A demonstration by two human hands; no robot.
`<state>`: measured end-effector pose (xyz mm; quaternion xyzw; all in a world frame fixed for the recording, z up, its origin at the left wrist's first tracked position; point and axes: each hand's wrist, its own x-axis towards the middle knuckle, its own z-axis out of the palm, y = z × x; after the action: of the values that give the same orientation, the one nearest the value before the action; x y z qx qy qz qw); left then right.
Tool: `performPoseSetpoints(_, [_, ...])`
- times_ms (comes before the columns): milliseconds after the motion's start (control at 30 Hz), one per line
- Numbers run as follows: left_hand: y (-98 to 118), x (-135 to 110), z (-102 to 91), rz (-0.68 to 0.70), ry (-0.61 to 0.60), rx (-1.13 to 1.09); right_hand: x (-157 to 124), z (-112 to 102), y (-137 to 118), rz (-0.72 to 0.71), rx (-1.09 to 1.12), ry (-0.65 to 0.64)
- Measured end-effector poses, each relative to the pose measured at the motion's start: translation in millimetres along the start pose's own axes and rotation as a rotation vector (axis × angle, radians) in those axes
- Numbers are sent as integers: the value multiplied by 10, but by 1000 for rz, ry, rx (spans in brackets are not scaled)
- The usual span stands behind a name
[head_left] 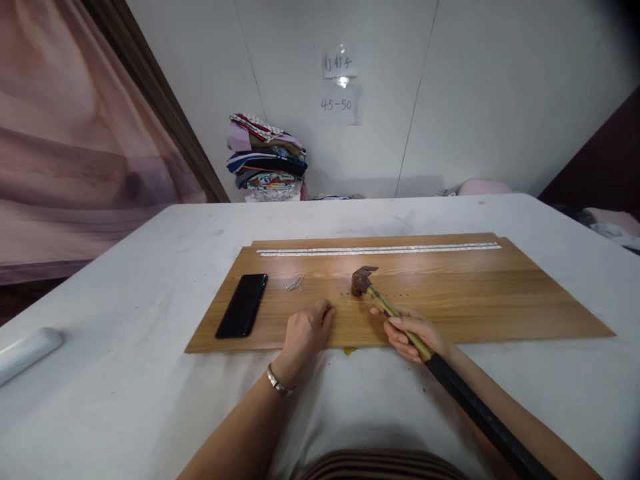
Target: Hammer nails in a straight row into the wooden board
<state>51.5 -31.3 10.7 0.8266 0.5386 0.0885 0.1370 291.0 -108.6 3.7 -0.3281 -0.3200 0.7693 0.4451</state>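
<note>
A long wooden board (500,300) lies on the white table (125,373). My right hand (413,333) is closed around the yellow shaft of a claw hammer, whose rusty head (361,280) rests on the board beside a row of small nail dots (395,295). The hammer's black grip (480,413) runs back along my forearm. My left hand (307,330) rests on the board's near edge, fingers curled and pinched at the tips; I cannot make out anything in them. A small pile of nails (295,284) lies just beyond it.
A black phone (243,305) lies on the board's left end. Two white measuring strips (380,249) run along the far edge. A white object (27,352) sits at the table's left edge. Folded clothes (267,157) are stacked by the wall, under paper notes (340,87).
</note>
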Motion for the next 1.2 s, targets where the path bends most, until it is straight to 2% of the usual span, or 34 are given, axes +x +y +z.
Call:
performPoseSetpoints(300, [-24, 1, 31, 9, 17, -10, 0, -45, 14, -31, 12, -47])
performPoseSetpoints(1200, [-37, 4, 41, 9, 22, -8, 40, -59, 24, 5, 13, -25])
